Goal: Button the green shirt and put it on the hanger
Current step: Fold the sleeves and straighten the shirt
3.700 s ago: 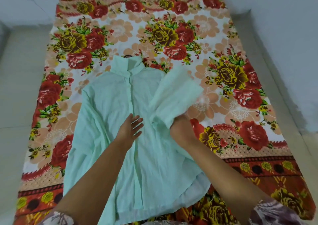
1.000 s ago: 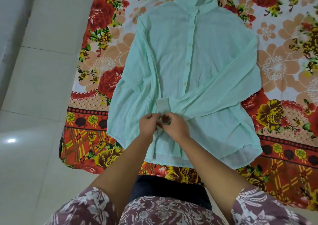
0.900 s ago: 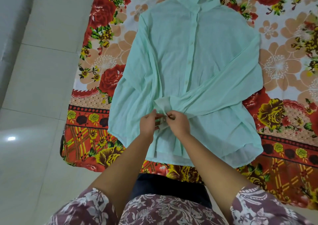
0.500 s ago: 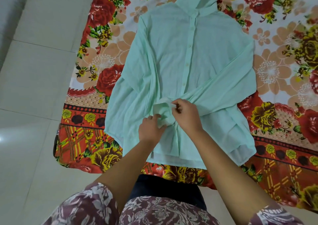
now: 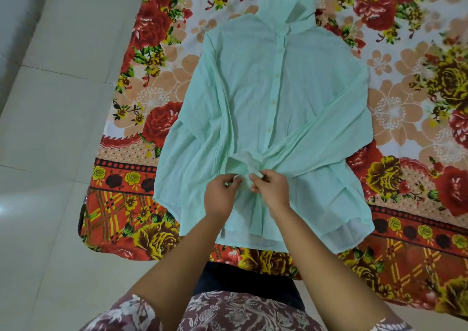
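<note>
The pale green shirt [image 5: 253, 98] lies face up on a flowered bedsheet [image 5: 157, 118], collar away from me, hem toward me. Its placket runs down the middle with several buttons showing. The shirt's right-side sleeve [image 5: 326, 138] is folded across the front toward the middle. My left hand [image 5: 220, 196] and my right hand [image 5: 271, 191] are close together low on the placket, each pinching green cloth near the sleeve's cuff. Whether the cloth is the cuff or the placket edges, I cannot tell. No hanger is in view.
The bedsheet covers a bed whose near edge [image 5: 253, 259] is just below the shirt's hem. Pale tiled floor [image 5: 50, 153] lies to the left. My patterned clothing [image 5: 228, 313] fills the bottom of the view.
The sleeve was laid across the shirt front. In the last half second my hands dropped slightly and drew together, both pinching cloth at the lower placket.
</note>
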